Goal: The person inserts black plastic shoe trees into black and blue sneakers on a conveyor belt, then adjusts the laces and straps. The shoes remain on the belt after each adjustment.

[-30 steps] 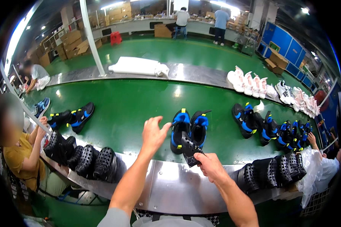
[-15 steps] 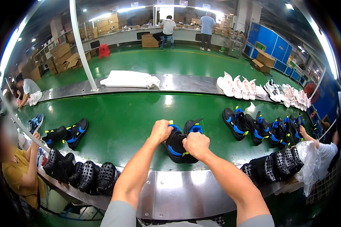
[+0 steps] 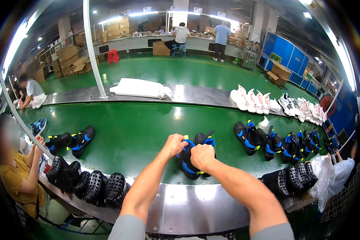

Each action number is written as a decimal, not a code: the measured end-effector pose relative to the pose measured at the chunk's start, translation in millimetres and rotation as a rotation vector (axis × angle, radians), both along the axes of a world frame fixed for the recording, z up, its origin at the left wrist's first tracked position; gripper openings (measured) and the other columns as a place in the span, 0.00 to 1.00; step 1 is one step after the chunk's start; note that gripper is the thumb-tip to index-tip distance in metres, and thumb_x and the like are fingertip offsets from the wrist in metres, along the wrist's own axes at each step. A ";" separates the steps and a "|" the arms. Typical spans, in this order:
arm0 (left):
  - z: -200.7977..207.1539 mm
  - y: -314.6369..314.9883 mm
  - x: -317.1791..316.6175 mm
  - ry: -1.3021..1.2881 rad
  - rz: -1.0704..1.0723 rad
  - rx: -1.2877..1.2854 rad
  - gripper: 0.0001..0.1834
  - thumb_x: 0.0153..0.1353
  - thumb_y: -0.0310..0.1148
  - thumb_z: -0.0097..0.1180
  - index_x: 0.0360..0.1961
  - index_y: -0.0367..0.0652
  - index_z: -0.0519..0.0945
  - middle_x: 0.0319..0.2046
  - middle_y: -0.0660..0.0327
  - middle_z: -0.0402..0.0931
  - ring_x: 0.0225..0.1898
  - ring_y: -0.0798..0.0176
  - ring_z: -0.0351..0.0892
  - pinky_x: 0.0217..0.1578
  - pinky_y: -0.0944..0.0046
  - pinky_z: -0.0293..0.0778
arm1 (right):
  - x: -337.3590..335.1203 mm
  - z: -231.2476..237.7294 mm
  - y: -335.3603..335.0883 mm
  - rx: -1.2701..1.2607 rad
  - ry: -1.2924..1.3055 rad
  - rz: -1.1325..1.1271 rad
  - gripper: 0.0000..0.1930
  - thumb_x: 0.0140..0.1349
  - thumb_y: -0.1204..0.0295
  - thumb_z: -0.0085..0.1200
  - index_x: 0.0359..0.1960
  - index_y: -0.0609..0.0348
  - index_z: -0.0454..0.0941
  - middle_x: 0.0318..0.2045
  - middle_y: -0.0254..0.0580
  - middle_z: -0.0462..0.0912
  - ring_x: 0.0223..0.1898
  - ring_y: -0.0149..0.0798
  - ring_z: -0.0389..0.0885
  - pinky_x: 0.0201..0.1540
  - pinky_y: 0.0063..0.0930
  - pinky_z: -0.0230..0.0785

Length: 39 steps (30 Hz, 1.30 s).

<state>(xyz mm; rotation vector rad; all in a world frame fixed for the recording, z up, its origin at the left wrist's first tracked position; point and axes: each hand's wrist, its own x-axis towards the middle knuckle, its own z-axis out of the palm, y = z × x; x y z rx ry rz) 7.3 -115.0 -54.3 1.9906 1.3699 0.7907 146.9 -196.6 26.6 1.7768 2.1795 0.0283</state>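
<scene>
In front of me, on the green belt, is a black and blue sneaker (image 3: pixel 190 167) with yellow accents. My left hand (image 3: pixel 175 145) pinches its heel collar beside the yellow pull tab. Closed over the shoe's upper, near the tongue or strap, is my right hand (image 3: pixel 203 155); what exactly its fingers hold is hidden. A matching sneaker (image 3: pixel 200 139) stands just behind, its strap sticking up, partly covered by my right hand.
Several matching sneakers (image 3: pixel 247 138) line the belt at right; a pair (image 3: pixel 81 141) sits at left. Black perforated shoe forms (image 3: pixel 115 188) stand along the metal edge (image 3: pixel 188 208). White shoes (image 3: pixel 252 101) and a white bundle (image 3: pixel 142 88) lie on the far ledge. Co-workers (image 3: pixel 20 176) sit at both sides.
My right hand has shifted slightly left, over the shoe. The held sneaker has turned and tilted a little, and its blue lining shows more. The whole view has moved slightly.
</scene>
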 end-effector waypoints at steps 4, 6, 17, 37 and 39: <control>-13.7 4.6 -6.3 0.028 0.002 0.052 0.14 0.58 0.38 0.65 0.35 0.35 0.86 0.32 0.39 0.82 0.38 0.38 0.84 0.42 0.46 0.78 | -8.1 -70.7 8.5 0.167 0.266 -0.136 0.13 0.66 0.63 0.55 0.33 0.55 0.89 0.37 0.47 0.90 0.41 0.48 0.90 0.42 0.40 0.82; -11.6 5.4 -1.3 -0.061 0.006 0.042 0.14 0.58 0.37 0.64 0.37 0.36 0.86 0.33 0.39 0.82 0.39 0.37 0.84 0.42 0.46 0.78 | -7.9 -62.4 3.6 0.116 0.387 -0.199 0.17 0.68 0.59 0.55 0.37 0.60 0.88 0.40 0.52 0.89 0.44 0.53 0.89 0.47 0.44 0.81; -9.9 -4.8 2.9 0.036 -0.089 0.190 0.12 0.59 0.36 0.64 0.33 0.36 0.84 0.33 0.41 0.82 0.38 0.36 0.82 0.40 0.44 0.77 | 5.1 -100.2 33.4 0.256 0.138 0.142 0.06 0.61 0.69 0.58 0.28 0.49 0.86 0.25 0.39 0.88 0.28 0.39 0.90 0.26 0.35 0.80; -12.9 -37.9 -35.8 -0.022 0.252 -0.278 0.57 0.41 0.38 0.78 0.74 0.42 0.63 0.60 0.42 0.77 0.63 0.45 0.77 0.64 0.55 0.71 | -5.1 -87.0 61.5 0.152 0.604 -0.052 0.29 0.48 0.66 0.75 0.46 0.70 0.73 0.40 0.66 0.85 0.45 0.62 0.87 0.50 0.50 0.81; -22.3 -52.3 -23.6 -0.057 0.344 -0.303 0.55 0.42 0.32 0.76 0.74 0.47 0.63 0.58 0.42 0.79 0.61 0.44 0.78 0.63 0.53 0.72 | -10.9 -89.9 65.6 0.130 0.576 -0.009 0.28 0.47 0.66 0.75 0.44 0.70 0.75 0.39 0.66 0.86 0.45 0.62 0.87 0.49 0.50 0.81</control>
